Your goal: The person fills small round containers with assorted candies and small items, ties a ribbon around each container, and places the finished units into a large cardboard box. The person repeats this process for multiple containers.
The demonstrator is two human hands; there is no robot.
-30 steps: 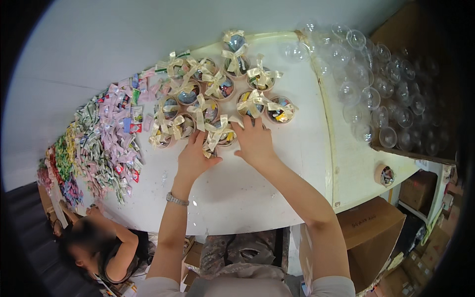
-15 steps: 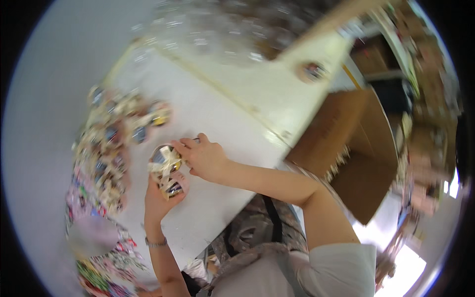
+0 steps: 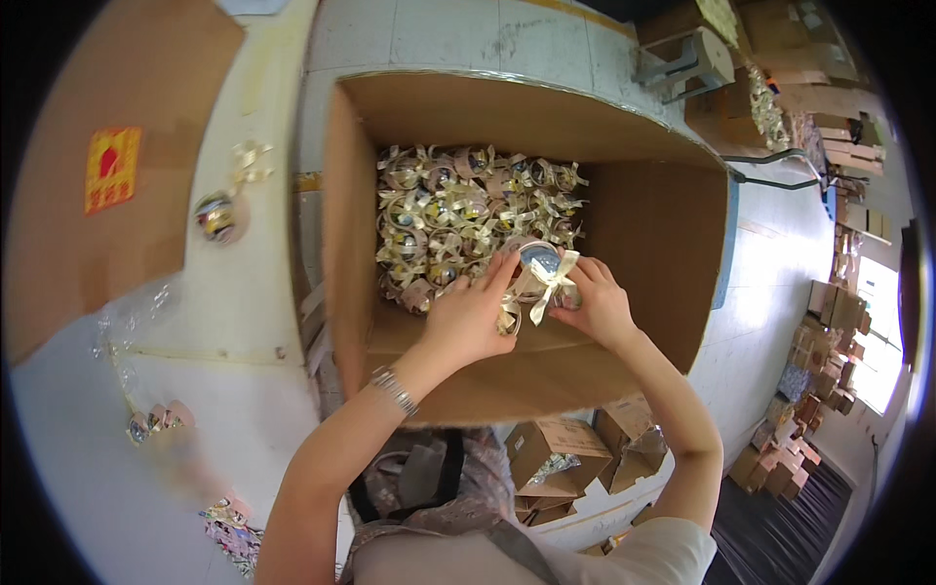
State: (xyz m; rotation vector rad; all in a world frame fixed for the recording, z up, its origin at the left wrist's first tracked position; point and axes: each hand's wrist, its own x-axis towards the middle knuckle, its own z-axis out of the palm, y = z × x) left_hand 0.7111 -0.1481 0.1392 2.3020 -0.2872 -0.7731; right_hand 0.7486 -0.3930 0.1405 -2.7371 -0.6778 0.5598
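Observation:
Over a large open cardboard box [image 3: 634,224], both hands hold small round clear-fronted containers tied with cream ribbon bows. The upper container [image 3: 538,256] has a bluish face and a large bow, and sits between my hands. My left hand [image 3: 468,317] is closed around its left side and also around a second container [image 3: 507,320] just below, partly hidden by the fingers. With thumb and fingers, my right hand [image 3: 600,304] grips the right side next to the bow. Several rows of similar ribboned containers [image 3: 439,210] fill the box's left part, below and beyond my hands.
To the left, a white table [image 3: 244,322] carries one loose ribboned container [image 3: 219,216], a flat cardboard sheet [image 3: 146,97] and clear plastic wrap. A stool [image 3: 697,63] stands beyond the box. Smaller open cartons [image 3: 556,448] sit below its near edge.
My hands and the two containers have gone from above the white table to over the cardboard box on the right. The view has turned right with them.

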